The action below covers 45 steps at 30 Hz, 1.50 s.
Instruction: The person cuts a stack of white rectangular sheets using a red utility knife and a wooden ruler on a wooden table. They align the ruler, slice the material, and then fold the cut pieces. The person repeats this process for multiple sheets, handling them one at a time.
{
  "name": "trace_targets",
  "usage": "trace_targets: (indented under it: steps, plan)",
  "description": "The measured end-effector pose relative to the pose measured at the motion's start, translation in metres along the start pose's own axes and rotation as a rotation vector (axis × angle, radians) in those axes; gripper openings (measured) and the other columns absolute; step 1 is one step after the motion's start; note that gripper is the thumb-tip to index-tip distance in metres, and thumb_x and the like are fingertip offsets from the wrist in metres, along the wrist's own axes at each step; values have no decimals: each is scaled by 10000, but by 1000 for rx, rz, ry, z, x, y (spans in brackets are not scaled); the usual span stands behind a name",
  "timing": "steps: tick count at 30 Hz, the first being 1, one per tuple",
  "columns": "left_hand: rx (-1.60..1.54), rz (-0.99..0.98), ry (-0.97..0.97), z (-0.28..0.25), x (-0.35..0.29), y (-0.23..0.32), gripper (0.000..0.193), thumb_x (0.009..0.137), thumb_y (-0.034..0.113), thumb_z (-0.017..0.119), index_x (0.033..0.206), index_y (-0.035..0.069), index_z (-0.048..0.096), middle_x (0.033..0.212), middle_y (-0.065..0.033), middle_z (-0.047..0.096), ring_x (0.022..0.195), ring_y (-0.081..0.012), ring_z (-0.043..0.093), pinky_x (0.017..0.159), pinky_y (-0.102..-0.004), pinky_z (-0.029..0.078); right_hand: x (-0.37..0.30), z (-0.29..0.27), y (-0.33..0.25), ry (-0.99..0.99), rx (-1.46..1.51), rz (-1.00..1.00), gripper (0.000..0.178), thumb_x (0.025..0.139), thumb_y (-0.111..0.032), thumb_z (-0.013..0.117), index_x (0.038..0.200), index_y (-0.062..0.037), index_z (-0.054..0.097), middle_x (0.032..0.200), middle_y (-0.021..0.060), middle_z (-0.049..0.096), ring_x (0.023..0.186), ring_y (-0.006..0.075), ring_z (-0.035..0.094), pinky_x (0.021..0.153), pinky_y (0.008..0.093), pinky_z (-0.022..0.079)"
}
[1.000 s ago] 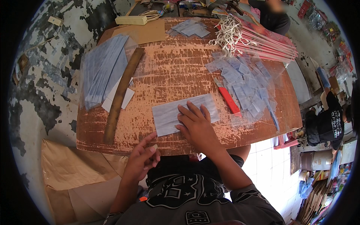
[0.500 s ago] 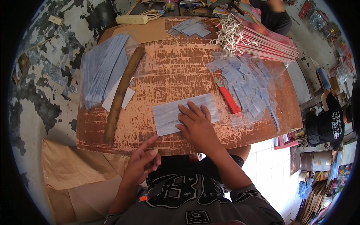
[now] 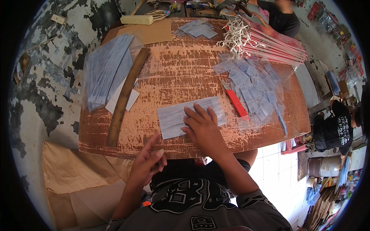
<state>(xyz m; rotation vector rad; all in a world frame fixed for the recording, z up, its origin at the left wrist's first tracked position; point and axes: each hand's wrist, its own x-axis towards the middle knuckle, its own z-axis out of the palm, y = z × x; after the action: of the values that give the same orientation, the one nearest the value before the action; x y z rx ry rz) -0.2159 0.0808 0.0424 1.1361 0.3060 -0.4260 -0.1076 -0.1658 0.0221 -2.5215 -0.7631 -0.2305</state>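
Observation:
A bluish-grey rectangular plastic sheet (image 3: 171, 119) lies slightly slanted near the front of the worn table. Across its right part my right hand (image 3: 201, 125) rests flat, fingers spread. My left hand (image 3: 149, 159) hovers at the table's front edge, just off the sheet's lower left corner. Its index finger points forward while the other fingers curl loosely; nothing shows in it. To the right of the sheet sits a red-handled cutter knife (image 3: 236, 104). Beyond the knife spreads a loose heap of small cut bluish plastic pieces (image 3: 254, 88).
A long brown wooden strip (image 3: 129, 94) lies over white card at left, beside a stack of large bluish sheets (image 3: 106, 69). Pink bundles with white cords (image 3: 266, 42) fill the back right. More cut pieces (image 3: 196, 29) lie at the back. Another person (image 3: 283, 17) is beyond the table.
My left hand has shifted very slightly, its index finger now raised a little farther forward. The right hand stays on the sheet.

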Motion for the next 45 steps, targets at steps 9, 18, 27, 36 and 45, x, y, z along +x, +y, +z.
trace_targets:
  steps: [9,18,27,36,45]
  plan:
    - [2,-12,-12,6,3,5,764,1107,147,647,1771,98,271,895,-117,716,668,-122,640,479,-177,363,0,2,2,7,1,4,335,1071,-297,693,1304,-63,742,1595,105,623,1587,360,443,1305,639,272]
    - [43,-19,-12,10,-1,4,757,1112,158,651,1768,95,279,885,-112,710,667,-120,634,497,-183,379,0,2,1,14,6,6,314,1073,-297,690,1282,-69,746,1591,99,627,1588,356,446,1302,640,276]
    - [10,-29,-15,2,-5,-3,727,1114,181,665,1745,88,317,898,-96,713,656,-107,625,492,-180,366,0,3,0,21,18,6,322,1070,-299,696,1279,-61,755,1583,101,633,1580,358,454,1301,642,278]
    - [-18,2,52,1,-7,-9,510,1122,230,668,1576,84,485,884,-78,698,653,-99,626,478,-182,348,0,3,0,24,23,12,315,1071,-286,696,1279,-57,751,1586,102,628,1574,367,457,1297,652,282]
    - [109,186,38,-3,-8,-17,226,1122,256,673,994,70,670,835,-39,698,655,-72,601,568,-223,411,3,0,2,59,31,5,259,1069,-271,698,1218,-64,748,1583,104,628,1558,380,473,1283,663,299]
